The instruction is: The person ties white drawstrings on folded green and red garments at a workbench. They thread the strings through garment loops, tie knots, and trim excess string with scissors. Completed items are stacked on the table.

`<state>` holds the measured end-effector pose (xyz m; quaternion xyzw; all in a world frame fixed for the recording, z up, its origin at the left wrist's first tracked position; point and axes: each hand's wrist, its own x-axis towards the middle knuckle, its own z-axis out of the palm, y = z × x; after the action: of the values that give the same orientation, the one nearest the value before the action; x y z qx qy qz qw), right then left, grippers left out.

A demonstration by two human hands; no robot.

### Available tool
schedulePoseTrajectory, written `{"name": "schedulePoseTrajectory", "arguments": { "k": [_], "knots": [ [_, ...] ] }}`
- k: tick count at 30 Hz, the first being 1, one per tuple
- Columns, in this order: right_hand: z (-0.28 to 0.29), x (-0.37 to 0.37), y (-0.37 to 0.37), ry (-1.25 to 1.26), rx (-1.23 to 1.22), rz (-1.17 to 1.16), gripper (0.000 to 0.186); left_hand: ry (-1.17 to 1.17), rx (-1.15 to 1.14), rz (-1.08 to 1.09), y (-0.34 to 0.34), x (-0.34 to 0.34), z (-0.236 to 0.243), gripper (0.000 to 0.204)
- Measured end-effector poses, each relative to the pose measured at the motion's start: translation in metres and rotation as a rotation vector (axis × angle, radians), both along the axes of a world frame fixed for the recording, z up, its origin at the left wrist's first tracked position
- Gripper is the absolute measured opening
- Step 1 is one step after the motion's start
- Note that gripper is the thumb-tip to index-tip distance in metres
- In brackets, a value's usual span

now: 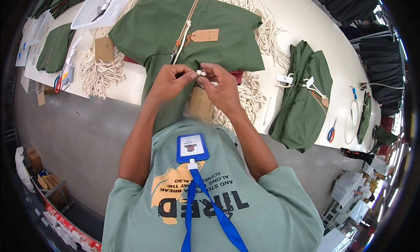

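A green garment (227,16) with a brown zip and a white cord lies across the table before me, part of it hanging down the near edge. An orange-stringed cardboard tag (205,35) rests on it. Over its lower part, my left hand (177,80) and my right hand (218,86) meet, both closed in a pinch at a knotted white cord (201,73). The left fingertips touch the knot from one side, the right ones from the other. Just below them sits a brown card (200,104) in clear plastic, beside bundled cream cords (247,96).
Folded green garments lie right (302,99) and far left (56,48). A white basket (101,9) stands at the back left. Scissors (331,133) lie near the right edge, and a cord bundle with a brown card (104,49) on the left. Dark garments (377,55) hang at right.
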<state>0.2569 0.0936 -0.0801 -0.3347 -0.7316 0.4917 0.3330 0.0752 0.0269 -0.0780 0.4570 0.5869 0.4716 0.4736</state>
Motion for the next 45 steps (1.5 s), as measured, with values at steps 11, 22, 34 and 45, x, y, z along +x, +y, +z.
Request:
{"name": "schedulePoseTrajectory", "arguments": {
  "k": [11,22,34,45],
  "knots": [
    [0.001,-0.005,-0.001,0.109,0.046,-0.076,0.015,-0.059,0.032,0.017,0.001,-0.001,0.000,0.015],
    [0.005,-0.010,-0.001,0.130,0.048,-0.109,0.024,-0.146,0.092,0.055,0.007,0.008,0.015,0.019],
    [0.007,0.001,0.004,-0.156,0.352,0.061,0.031,0.019,0.104,-0.020,0.004,-0.006,0.017,0.012],
    [-0.001,-0.012,-0.029,-0.271,0.415,-0.193,0.006,0.302,-0.008,-0.405,0.031,-0.008,0.040,0.015]
  ]
}}
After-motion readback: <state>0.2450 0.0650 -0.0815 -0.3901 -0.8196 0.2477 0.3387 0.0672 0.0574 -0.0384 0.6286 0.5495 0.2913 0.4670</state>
